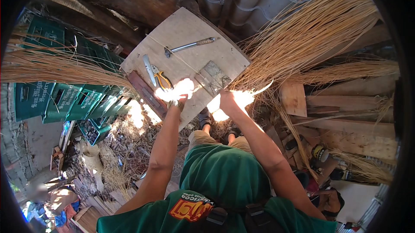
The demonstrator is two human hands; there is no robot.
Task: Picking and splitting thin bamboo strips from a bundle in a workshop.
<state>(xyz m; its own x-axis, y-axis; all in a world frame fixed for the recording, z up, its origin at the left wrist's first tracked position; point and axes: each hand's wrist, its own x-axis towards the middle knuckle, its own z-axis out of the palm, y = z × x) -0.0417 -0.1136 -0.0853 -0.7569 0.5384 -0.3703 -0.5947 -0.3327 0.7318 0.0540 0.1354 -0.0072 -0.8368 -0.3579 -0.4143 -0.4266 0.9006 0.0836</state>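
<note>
My left hand (183,89) is over the near left part of a wooden board (173,30), beside pliers (162,80) with yellow and black handles. Glaring sunlight washes out its fingers, and whether it holds anything cannot be made out. At the board's near right edge my right hand (227,100) is closed, its fingertips against a small flat block (212,75); what they grip is hidden. A pale strip (263,88) curves out to the right of it. One thin strand (173,52) crosses the board diagonally toward the block. A metal tool with a rod handle (190,46) lies farther back.
Long bundles of tan strands flank the board, one at right (311,30) and one at left (65,66). Green plastic crates (65,99) are stacked at left. Fibre scraps (129,146) litter the ground. Planks (346,133) lie at right. Another person (65,202) is at lower left.
</note>
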